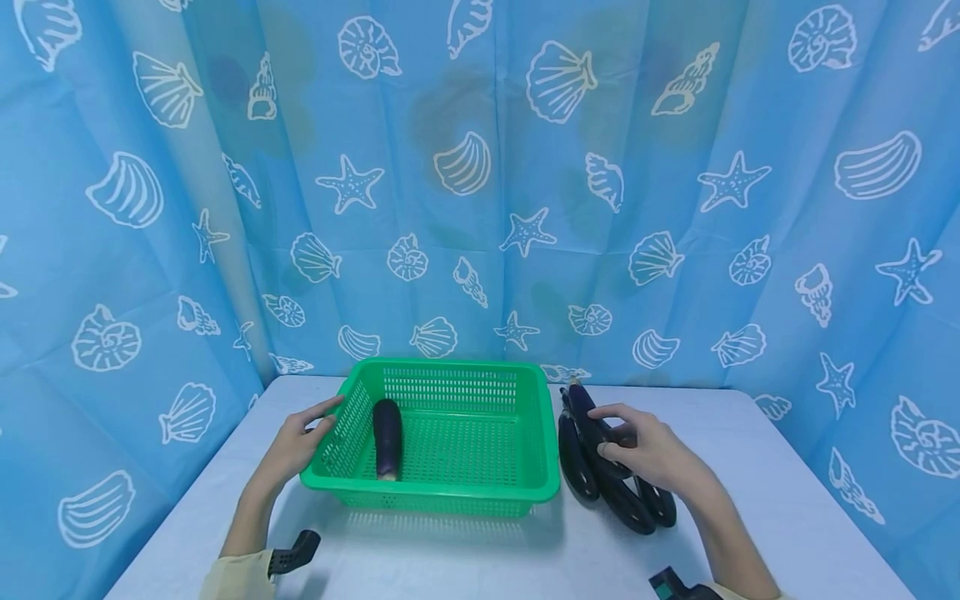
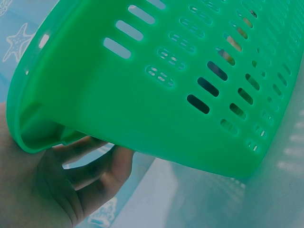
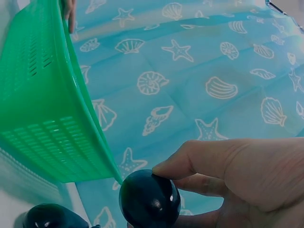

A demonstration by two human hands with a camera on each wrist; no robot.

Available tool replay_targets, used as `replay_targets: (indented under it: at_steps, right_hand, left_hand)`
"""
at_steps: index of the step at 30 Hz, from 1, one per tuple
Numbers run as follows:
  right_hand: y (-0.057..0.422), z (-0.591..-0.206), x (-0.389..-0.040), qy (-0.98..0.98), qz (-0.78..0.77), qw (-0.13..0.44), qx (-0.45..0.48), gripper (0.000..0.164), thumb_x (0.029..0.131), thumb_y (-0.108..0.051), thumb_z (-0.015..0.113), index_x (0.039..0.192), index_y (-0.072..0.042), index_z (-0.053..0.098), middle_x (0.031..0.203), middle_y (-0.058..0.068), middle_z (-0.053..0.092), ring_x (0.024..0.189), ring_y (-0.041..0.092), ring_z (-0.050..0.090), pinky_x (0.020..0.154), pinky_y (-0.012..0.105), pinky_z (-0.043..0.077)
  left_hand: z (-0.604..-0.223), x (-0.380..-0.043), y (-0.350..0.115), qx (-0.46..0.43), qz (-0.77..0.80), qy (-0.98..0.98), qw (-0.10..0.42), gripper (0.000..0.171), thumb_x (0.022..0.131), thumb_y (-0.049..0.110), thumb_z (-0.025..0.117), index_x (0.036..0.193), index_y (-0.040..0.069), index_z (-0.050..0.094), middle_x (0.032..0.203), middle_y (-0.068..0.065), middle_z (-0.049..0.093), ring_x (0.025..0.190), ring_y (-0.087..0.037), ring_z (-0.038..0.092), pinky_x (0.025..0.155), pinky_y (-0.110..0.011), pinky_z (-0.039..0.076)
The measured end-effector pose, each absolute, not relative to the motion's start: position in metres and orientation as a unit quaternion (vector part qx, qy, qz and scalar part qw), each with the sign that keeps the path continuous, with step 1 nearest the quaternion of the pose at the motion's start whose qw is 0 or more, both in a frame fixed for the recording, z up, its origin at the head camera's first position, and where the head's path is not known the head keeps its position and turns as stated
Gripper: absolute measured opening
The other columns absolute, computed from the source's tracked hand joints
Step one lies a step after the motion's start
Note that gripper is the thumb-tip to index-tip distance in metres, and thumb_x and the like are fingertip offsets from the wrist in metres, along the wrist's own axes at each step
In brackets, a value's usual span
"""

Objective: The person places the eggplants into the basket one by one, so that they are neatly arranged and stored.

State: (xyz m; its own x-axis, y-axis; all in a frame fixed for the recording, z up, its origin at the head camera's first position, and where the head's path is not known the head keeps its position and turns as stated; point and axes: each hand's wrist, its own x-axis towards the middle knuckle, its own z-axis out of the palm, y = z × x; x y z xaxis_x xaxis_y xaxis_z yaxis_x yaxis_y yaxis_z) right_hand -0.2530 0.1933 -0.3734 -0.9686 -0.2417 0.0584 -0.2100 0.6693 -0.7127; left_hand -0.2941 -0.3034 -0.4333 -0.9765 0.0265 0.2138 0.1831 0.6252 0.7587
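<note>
A green plastic basket [image 1: 442, 497] with slotted walls stands left of centre on the table. My left hand [image 1: 294, 447] holds its left rim, with fingers [image 2: 111, 173] curled beneath the rim against the outer wall. Inside the basket, toward its left, lies one dark purple eggplant [image 1: 387, 437]. To the right of the basket, my right hand [image 1: 651, 447] pinches an eggplant [image 3: 149, 199] between thumb and fingers. That eggplant lies over several other glossy eggplants [image 1: 576, 462] heaped beside the basket. The hand partly covers the heap in the head view.
A white-covered table [image 1: 420, 567] carries everything. Behind and at both sides hangs a blue curtain [image 1: 480, 225] with white shells and starfish. The basket's right wall stands close against the eggplant heap. Black wrist-worn devices [image 1: 294, 552] show near both sleeves.
</note>
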Motion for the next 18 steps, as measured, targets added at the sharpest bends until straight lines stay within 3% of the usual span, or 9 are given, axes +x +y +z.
replay_targets:
  at_steps: [5,18]
  right_hand:
    - [0.1903,-0.376,-0.2543,0.917,-0.377,0.02,-0.126,0.045,0.091,-0.013,0.065,0.136,-0.014,0.055,0.123,0.023,0.063,0.102,0.032,0.067,0.073,0.042,0.062]
    - [0.1828,-0.3795,-0.2554,0.917,-0.375,0.025,-0.133,0.043,0.091,-0.013,0.065,0.133,-0.013,0.057,0.123,0.021,0.064,0.109,0.036,0.064,0.081,0.047,0.06]
  left_hand:
    - [-0.4336,-0.2944,-0.3037,-0.062,-0.432,-0.895,0.092,0.043,0.106,0.018,0.041,0.147,0.006,0.044,0.152,-0.024,0.04,0.141,-0.044,0.037,0.11,-0.059,0.038]
    - [-0.4337,-0.2936,-0.3041,-0.066,-0.428,-0.896,0.094,0.043,0.106,0.018,0.04,0.147,0.006,0.044,0.152,-0.024,0.04,0.141,-0.044,0.037,0.11,-0.06,0.039]
